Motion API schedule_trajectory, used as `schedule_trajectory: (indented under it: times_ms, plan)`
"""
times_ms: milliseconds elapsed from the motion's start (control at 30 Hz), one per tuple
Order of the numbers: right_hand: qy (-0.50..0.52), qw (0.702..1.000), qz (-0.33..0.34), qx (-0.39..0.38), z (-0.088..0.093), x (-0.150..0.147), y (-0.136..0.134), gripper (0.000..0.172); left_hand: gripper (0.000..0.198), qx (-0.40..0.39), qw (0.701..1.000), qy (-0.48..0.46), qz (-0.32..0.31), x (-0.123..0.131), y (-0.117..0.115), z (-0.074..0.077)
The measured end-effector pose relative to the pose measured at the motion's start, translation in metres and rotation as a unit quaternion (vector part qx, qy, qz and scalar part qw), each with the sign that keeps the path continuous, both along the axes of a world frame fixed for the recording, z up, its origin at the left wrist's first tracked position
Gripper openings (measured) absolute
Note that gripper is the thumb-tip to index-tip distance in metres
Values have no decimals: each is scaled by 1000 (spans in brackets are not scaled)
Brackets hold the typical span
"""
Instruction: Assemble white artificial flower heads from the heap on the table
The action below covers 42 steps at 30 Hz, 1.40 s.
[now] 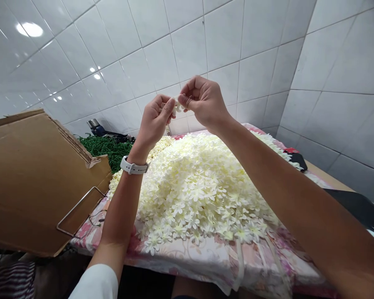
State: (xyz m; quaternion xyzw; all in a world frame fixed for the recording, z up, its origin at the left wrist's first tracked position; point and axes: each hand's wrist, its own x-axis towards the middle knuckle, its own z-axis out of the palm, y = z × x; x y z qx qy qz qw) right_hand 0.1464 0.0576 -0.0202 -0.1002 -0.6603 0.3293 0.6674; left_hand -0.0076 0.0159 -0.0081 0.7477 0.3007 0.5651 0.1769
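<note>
Your left hand [154, 120] and right hand [207, 101] pinch a small off-white piece [177, 109] between their fingers [168, 107]. Below the fingers, white flowers [199, 187] heap on the worktop [190, 255]; green strands [107, 150] lie lower left.

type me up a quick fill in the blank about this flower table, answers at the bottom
1. The left hand and right hand pinch a small pale piece, and the white strap is around the ____ wrist.
2. The tangled strands beyond the cardboard are ____ in colour.
3. The big heap on the tablecloth is made of white, petalled ____.
4. The wall is covered in glossy ____.

Missing words: left; green; flowers; tiles.
</note>
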Motion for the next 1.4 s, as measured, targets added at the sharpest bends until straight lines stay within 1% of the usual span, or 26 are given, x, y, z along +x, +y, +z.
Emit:
schedule_trajectory:
  times_ms: [133, 233, 400, 500, 700, 833, 933, 1000, 1067, 1167, 1300, 1400]
  plan:
    - [1, 1000, -20, 10, -1, -1, 1, 36, 20, 22, 999, 18, 26, -4, 0, 1]
    - [0, 999, -26, 20, -3, -1, 2, 37, 19, 24, 998, 30, 42, -4, -1, 1]
    - [-19, 999, -42, 26, -3, 0, -1, 31, 17, 0, 1000, 2, 28, -1, -2, 2]
    - [-14, 999, -35, 17, -3, -2, -2, 29, 16, -14, 1000, 2, 18, -2, -3, 3]
    - [-10, 1000, -8, 13, -5, -5, -1, 30, 20, -20, 999, 46, 18, -6, -5, 2]
    - [-19, 1000, 0, 9, -3, -4, -3, 34, 24, 8, 999, 38, 24, -7, -3, 2]
    - [-18, 1000, -6, 16, -1, -2, -3, 33, 23, 24, 999, 21, 39, -8, -2, 3]
    - [-18, 1000, -6, 16, 0, -1, -3, 32, 21, 18, 999, 10, 29, -8, -2, 3]
    - [-20, 1000, 0, 18, 0, 0, -2, 33, 19, -1, 1000, -11, 0, -8, -1, 2]
    - [-27, 999, 13, 36, -1, 0, 0, 41, 18, -16, 998, -44, -30, -7, 2, 1]
    - [-32, 998, 20, 54, -2, 0, 2, 51, 19, 9, 999, -25, -38, -8, 4, 1]
    - [-20, 998, 18, 54, -3, 1, 5, 56, 21, -13, 999, -21, -45, -10, 2, 3]
